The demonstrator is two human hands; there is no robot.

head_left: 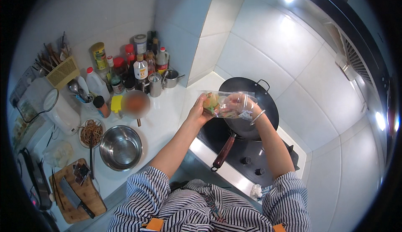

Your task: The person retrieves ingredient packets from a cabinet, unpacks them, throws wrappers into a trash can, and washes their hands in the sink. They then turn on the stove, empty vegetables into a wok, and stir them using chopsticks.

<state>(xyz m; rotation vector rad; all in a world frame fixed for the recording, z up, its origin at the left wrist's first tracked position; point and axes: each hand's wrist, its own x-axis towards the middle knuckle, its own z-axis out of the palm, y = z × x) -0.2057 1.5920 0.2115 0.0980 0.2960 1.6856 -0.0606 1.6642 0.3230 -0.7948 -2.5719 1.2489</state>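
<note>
A clear plastic bag [220,105] with green, orange and red pieces inside is held up over the edge of a dark wok [248,128]. My left hand [201,108] grips its left end, where the coloured pieces lie. My right hand [240,103] is inside or behind the right part of the bag, fingers bent; the clear film hides whether they pinch anything. A bracelet is on my right wrist. The wok, with its red-brown handle [224,152] pointing towards me, sits on a black gas hob [230,159].
Left on the counter are a steel bowl [121,148], a plate of brown strips [91,133], a cutting board [95,203] with a cleaver [73,194], and several bottles, with a white kettle [62,115]. A range hood [355,37] hangs at upper right. A tiled wall corner [201,37] juts out behind the counter.
</note>
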